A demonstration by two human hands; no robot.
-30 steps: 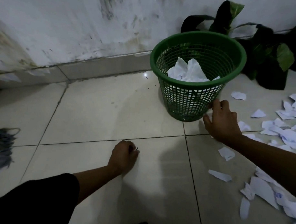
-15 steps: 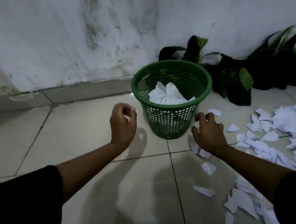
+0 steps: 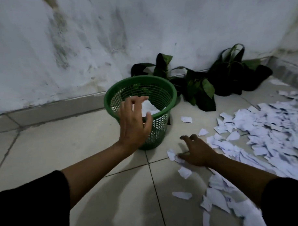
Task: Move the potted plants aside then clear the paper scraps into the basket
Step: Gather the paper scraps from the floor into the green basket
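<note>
Sleeve (image 3: 28, 205) black at 7 o'clock. Left hand (image 3: 133, 124) over near rim of green basket (image 3: 170, 95) at centre, fingers loosely spread, gripping nothing; white paper inside basket. Potted plants (image 3: 201, 87) against wall, 1 o'clock. Right hand (image 3: 196, 152) flat on floor tile, fingers splayed, touching scrap. Paper scraps (image 3: 266, 130) heaped 3 to 5 o'clock.

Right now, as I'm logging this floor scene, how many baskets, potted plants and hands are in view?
Green plastic mesh basket: 1
Dark-leaved potted plants by the wall: 2
Bare hands, left hand and right hand: 2
Total: 5
Torn white paper scraps: too many to count.
</note>
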